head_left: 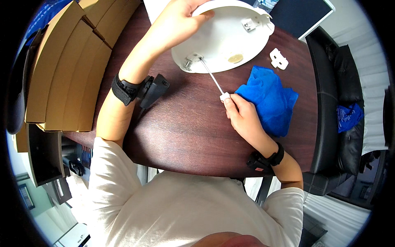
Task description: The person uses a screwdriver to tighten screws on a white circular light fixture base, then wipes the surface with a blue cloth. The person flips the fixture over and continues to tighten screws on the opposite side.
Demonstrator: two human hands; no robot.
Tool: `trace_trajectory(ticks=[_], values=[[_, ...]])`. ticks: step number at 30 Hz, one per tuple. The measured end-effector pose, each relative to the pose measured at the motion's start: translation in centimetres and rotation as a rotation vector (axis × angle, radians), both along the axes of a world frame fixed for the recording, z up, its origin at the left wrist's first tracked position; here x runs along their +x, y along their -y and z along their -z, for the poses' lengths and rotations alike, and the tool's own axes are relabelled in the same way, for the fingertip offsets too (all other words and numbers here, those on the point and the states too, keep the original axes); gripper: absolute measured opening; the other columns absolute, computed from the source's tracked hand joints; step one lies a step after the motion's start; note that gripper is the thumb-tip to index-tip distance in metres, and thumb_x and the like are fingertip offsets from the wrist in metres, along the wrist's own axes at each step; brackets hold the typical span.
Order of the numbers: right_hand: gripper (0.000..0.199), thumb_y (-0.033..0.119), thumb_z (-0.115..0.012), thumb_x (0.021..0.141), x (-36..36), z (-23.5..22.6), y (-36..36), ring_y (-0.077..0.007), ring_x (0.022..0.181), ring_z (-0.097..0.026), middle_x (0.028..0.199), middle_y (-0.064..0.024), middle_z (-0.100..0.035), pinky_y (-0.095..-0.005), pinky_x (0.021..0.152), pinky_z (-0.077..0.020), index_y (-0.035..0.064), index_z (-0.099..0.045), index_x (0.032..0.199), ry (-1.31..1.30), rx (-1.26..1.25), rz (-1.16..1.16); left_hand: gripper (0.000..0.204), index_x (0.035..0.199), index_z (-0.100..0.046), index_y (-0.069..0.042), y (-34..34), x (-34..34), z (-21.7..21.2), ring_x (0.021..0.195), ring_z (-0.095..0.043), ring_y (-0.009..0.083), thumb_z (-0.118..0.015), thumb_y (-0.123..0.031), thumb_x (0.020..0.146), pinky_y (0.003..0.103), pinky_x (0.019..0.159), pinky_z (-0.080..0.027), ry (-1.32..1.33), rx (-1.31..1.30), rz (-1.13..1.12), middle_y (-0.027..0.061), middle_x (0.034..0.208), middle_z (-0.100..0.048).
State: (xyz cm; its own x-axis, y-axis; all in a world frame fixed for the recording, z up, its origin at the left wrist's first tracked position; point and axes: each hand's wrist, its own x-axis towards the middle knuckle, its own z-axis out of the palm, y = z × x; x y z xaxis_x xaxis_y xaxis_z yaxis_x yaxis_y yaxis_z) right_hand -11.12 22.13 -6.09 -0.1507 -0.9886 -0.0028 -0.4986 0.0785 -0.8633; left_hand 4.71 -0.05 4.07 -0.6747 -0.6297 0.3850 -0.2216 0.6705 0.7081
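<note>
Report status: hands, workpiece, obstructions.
Left hand gripping white shell by rim; right hand holding screwdriver. Tip at metal fitting. Blue cloth beside right hand, clear of shaft.

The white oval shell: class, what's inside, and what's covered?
Inside the white oval shell: a white fitting at right, a silvery fitting at left near the tip of the screwdriver, and a round yellowish patch. The left hand hides part of the upper wall.

The head view looks steeply down past the shirt [193,206] at the table [185,133], its wide fisheye bending straight edges inside a dark round rim. It sits near, taking in the left hand [179,20] at the top, the right hand [243,117] near centre, boxes [68,78] leftward and a sofa [345,68] rightward.
</note>
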Motion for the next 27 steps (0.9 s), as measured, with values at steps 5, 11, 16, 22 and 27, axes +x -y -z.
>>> trace_trajectory(ticks=[5,11,16,22,27], values=[[0.031,0.028,-0.048,0.103,0.3,-1.3,0.1,-0.0121,0.041,-0.045,0.066,-0.0044,-0.052,-0.0261,0.038,-0.0336,-0.0009,-0.058,0.101,0.564,0.322,0.0,0.027,0.118,-0.064,-0.004,0.1,-0.2,0.5,0.082,-0.064,0.0111,-0.057,-0.018,0.096,0.027,0.077,-0.051,-0.055,0.002,-0.073,0.0067,0.093,-0.07],[0.04,0.036,-0.04,0.105,0.3,-1.2,-0.3,-0.0065,0.04,-0.036,0.071,-0.0015,-0.05,-0.0224,0.037,-0.0279,-0.0003,-0.054,0.112,1.052,0.476,-0.033,0.027,0.117,-0.064,-0.003,-0.1,-0.3,0.3,0.082,-0.064,0.012,-0.057,-0.019,0.096,0.028,0.077,-0.051,-0.053,-0.015,-0.077,0.0078,0.091,-0.07],[0.044,0.042,-0.037,0.105,-0.4,-0.6,-0.2,-0.007,0.04,-0.033,0.072,-0.0013,-0.051,-0.0226,0.037,-0.0261,0.0018,-0.053,0.114,1.486,0.586,-0.135,0.027,0.116,-0.063,-0.003,-0.5,-0.4,0.0,0.081,-0.064,0.013,-0.057,-0.019,0.095,0.029,0.077,-0.051,0.006,-0.063,-0.072,0.0083,0.09,-0.069],[0.041,0.04,-0.038,0.105,-1.3,-2.6,0.1,-0.0059,0.04,-0.034,0.068,-0.0003,-0.05,-0.022,0.037,-0.0258,0.0041,-0.054,0.115,0.923,0.51,-0.092,0.026,0.114,-0.063,-0.003,-0.3,-0.2,0.2,0.081,-0.064,0.0158,-0.057,-0.019,0.095,0.03,0.078,-0.05,-0.051,-0.095,-0.101,0.0109,0.09,-0.068],[0.024,0.021,-0.059,0.096,-1.3,-3.0,-0.2,-0.0266,0.051,-0.057,0.066,-0.0176,-0.06,-0.0394,0.052,-0.0448,-0.0012,-0.063,0.087,-0.067,0.077,-0.012,0.026,0.115,-0.063,-0.002,-0.2,-0.1,0.1,0.081,-0.064,0.0166,-0.056,-0.019,0.095,0.031,0.078,-0.051,-0.019,-0.133,-0.097,0.0115,0.091,-0.069]])
